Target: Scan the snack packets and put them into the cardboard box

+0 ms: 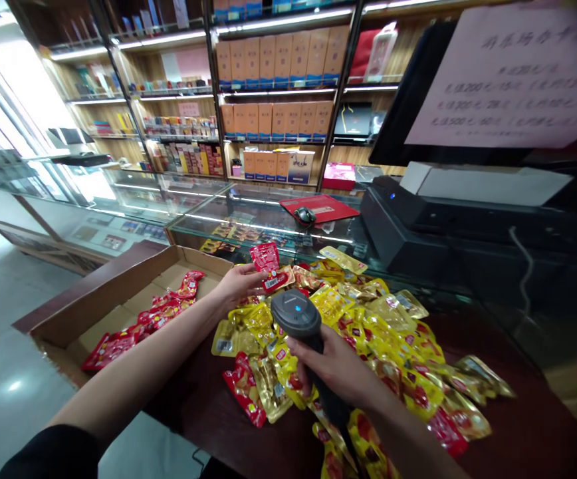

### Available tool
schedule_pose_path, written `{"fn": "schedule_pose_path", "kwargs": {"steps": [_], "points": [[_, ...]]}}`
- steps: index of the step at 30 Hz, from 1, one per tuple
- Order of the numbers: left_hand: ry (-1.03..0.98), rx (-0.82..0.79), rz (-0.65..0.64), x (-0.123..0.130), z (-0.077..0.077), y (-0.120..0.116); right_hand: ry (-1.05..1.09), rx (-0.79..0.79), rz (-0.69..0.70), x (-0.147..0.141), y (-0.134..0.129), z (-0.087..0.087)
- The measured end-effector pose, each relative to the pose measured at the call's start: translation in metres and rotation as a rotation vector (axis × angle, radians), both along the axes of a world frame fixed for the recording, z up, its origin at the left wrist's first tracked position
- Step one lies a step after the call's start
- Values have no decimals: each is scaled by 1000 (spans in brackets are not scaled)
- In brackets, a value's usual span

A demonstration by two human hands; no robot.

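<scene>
My left hand (241,285) pinches a red snack packet (265,258) by its lower edge, holding it up with a printed side and a barcode facing me. In my right hand (341,366) is a black barcode scanner (296,313), its handle wrapped by my fingers and a blue light glowing on top. The scanner's head is just below and right of the packet, apart from it. Beneath both hands spreads a heap of yellow and gold snack packets (383,326), with a few red ones among them. Another red packet (245,389) lies at the heap's near left.
An open cardboard box (169,258) with several red packets (159,313) stands at left. Behind the heap are a glass display counter (209,213), a mouse (305,215) on a red mat (331,207), and a monitor (398,120) bearing a paper sign. Stocked shelves (278,93) line the wall.
</scene>
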State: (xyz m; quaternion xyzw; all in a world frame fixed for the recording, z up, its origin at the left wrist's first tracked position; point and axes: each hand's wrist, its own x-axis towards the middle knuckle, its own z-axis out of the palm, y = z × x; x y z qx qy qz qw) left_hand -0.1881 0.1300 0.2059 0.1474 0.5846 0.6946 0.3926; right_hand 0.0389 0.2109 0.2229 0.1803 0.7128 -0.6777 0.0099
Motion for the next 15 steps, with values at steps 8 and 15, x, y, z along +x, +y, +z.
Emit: {"fn": "schedule_pose_path", "kwargs": {"steps": [8,15], "points": [[120,6,101,-27,33,-54,-19,65,5,4,-6,6],[287,-56,312,-48,36,-153,-11,93,9,0,-7,0]]}}
